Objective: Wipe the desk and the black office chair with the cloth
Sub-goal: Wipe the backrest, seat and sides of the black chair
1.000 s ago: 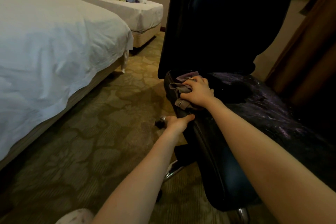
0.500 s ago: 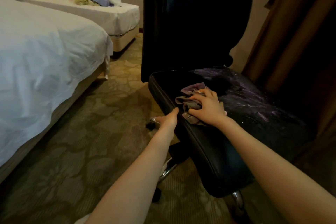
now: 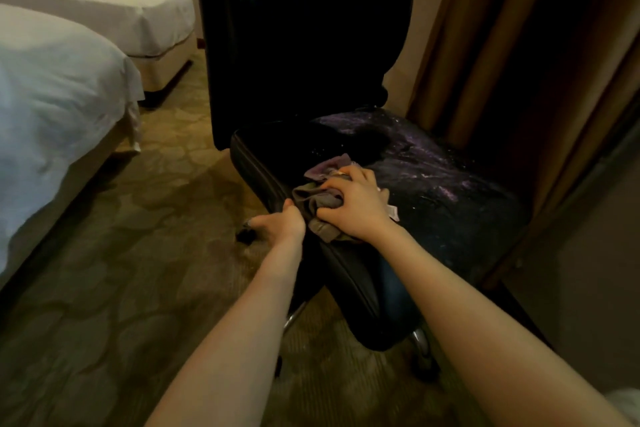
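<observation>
The black office chair [image 3: 446,194] stands in front of me, its tall backrest rising at centre and its worn seat speckled with pale flakes. A crumpled grey-purple cloth [image 3: 317,199] lies on the seat's near left edge. My right hand [image 3: 353,204] grips the cloth and presses it onto the seat. My left hand [image 3: 282,224] holds the seat's left edge, thumb on top and fingers curled under the rim. The desk is out of view.
A white bed [image 3: 59,104] fills the left side, with a second bed [image 3: 114,14] holding clothes behind it. Patterned carpet [image 3: 131,270] runs between the beds and the chair. Brown curtains [image 3: 502,45] hang at the right. Chrome chair legs [image 3: 420,340] show below the seat.
My right hand has slid the cloth along the seat's left edge toward me. My left hand has shifted with it along the rim. The view has swung left to right.
</observation>
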